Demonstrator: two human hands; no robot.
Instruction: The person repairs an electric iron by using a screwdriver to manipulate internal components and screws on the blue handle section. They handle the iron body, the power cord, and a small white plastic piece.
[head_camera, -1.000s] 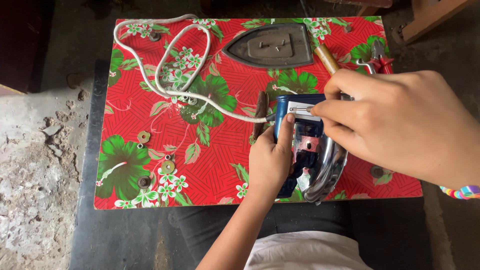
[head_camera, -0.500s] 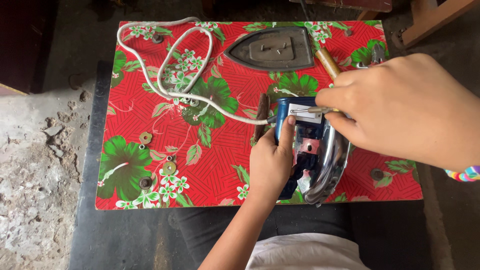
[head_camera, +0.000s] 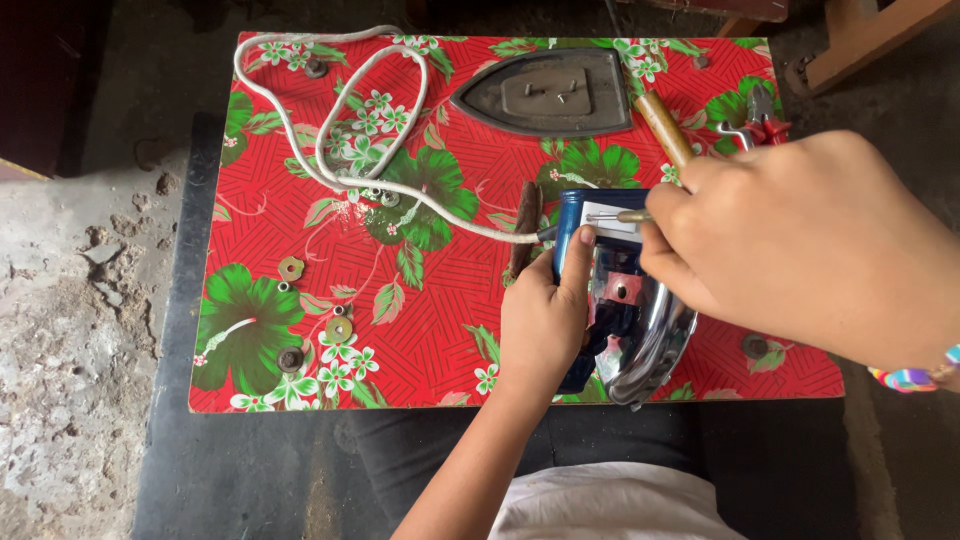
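Head view: our left hand grips blue iron body at near right of flowered surface; our right hand pinches screwdriver against it; soleplate far.

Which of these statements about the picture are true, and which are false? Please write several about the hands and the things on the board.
1. The left hand grips the blue iron body. True.
2. The right hand holds a slim tool to the iron body. True.
3. The grey soleplate lies under the left hand. False: it lies apart, at the far edge of the board.
4. The white cord is cut in pieces. False: it lies looped in one length.
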